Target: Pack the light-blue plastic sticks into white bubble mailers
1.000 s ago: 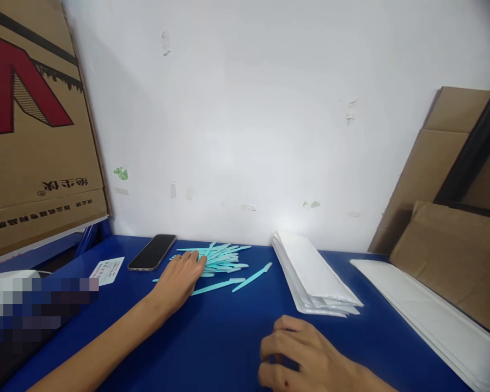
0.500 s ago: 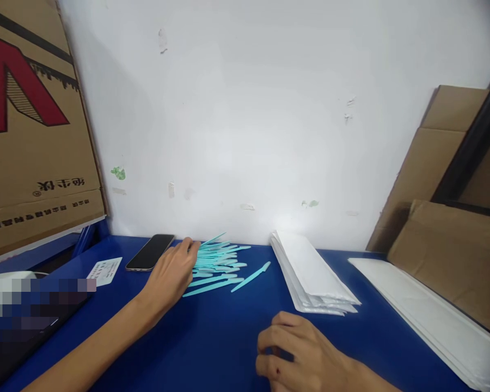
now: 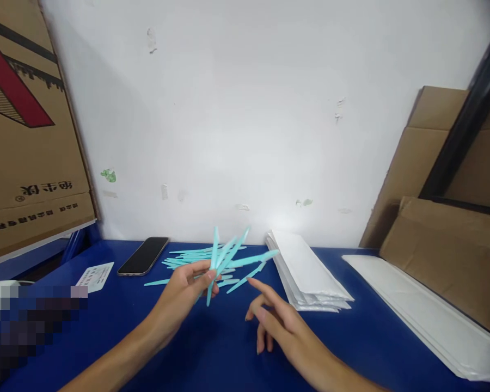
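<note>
My left hand (image 3: 198,280) pinches several slim turquoise eyebrow razors (image 3: 227,251), which fan out upward and to the right above the table. Beneath and behind them lies a loose pile of the same razors (image 3: 182,258), partly covered by the hand. One single razor (image 3: 245,279) rests to the right of the pile, close to the fingertips of my right hand. My right hand (image 3: 275,318) is held over the table with its fingers apart and nothing in them.
A stack of white padded envelopes (image 3: 310,272) lies right of the razors, with more white envelopes (image 3: 416,316) farther right. A phone (image 3: 144,256) and a printed card (image 3: 96,276) are on the left. Cardboard boxes (image 3: 445,256) stand at the right, and a big carton (image 3: 36,158) at the left.
My left hand has lifted several razors off the pile and moved right and nearer to me. My right hand has opened its fingers and risen slightly.
</note>
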The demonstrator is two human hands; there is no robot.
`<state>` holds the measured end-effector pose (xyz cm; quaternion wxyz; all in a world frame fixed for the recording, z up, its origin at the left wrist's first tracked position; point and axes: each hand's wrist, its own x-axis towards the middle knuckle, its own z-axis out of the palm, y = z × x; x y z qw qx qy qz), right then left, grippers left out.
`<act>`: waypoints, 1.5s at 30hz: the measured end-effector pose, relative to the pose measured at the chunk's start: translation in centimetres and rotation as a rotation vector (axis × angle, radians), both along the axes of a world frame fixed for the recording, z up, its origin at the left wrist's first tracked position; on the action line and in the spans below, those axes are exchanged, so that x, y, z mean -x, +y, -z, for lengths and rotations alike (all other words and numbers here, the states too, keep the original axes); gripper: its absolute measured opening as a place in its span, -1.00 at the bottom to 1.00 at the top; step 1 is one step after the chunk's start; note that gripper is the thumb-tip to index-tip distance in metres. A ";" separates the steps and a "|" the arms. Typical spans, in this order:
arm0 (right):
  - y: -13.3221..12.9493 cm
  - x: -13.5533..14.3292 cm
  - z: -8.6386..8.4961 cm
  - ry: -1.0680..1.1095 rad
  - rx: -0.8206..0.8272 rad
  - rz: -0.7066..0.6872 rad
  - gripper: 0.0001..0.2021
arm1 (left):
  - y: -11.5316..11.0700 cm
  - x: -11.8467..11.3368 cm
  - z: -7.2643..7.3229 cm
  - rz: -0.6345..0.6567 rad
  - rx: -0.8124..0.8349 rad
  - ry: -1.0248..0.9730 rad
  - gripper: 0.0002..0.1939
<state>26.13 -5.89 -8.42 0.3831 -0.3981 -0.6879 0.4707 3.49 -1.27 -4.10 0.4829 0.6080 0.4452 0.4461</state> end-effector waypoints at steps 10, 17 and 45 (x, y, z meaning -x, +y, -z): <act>-0.1 0.3 -0.1 0.163 0.054 0.076 -0.52 | -2.2 -2.2 1.7 0.306 0.032 0.144 -0.63; 0.2 0.3 0.5 0.110 0.029 0.108 -0.57 | -2.7 -2.1 3.1 0.420 0.077 0.152 -0.57; -0.4 0.2 0.2 0.052 0.079 0.020 -0.52 | 1.7 1.7 2.3 -0.036 -0.342 0.763 -0.57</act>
